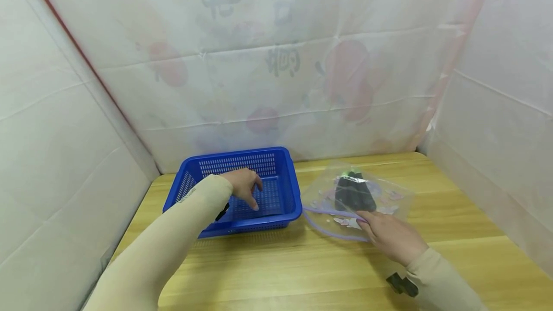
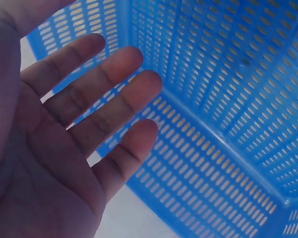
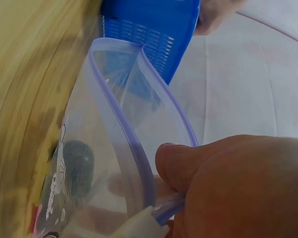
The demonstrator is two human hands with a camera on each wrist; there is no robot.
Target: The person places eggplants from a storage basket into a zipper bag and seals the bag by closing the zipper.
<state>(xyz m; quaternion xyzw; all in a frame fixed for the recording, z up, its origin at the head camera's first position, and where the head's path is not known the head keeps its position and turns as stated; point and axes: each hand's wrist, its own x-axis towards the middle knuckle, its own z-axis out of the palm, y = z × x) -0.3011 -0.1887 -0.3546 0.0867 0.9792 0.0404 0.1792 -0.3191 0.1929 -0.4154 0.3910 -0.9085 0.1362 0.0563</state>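
My left hand [image 1: 244, 185] hangs inside a blue plastic basket [image 1: 296, 191], and its fingers are spread loosely with nothing held. In the left wrist view the bare palm [image 2: 54, 148] faces the basket's slotted walls [image 2: 228, 64]. At the right, my right hand [image 1: 393, 235] pinches the lilac edge of a clear zip bag [image 1: 399, 196] between thumb and fingers. The bag's mouth gapes, as the right wrist view shows, and a white slider [image 3: 141, 225] sits by the thumb. Inside the bag lies a dark bundle [image 1: 354, 193], its kind unclear through the printed plastic.
The basket and bag lie side by side on a wooden table [image 1: 259, 272]. White printed sheets [image 1: 302, 85] close in the back and both sides. My left forearm [image 1: 168, 244] crosses over the basket's front left rim.
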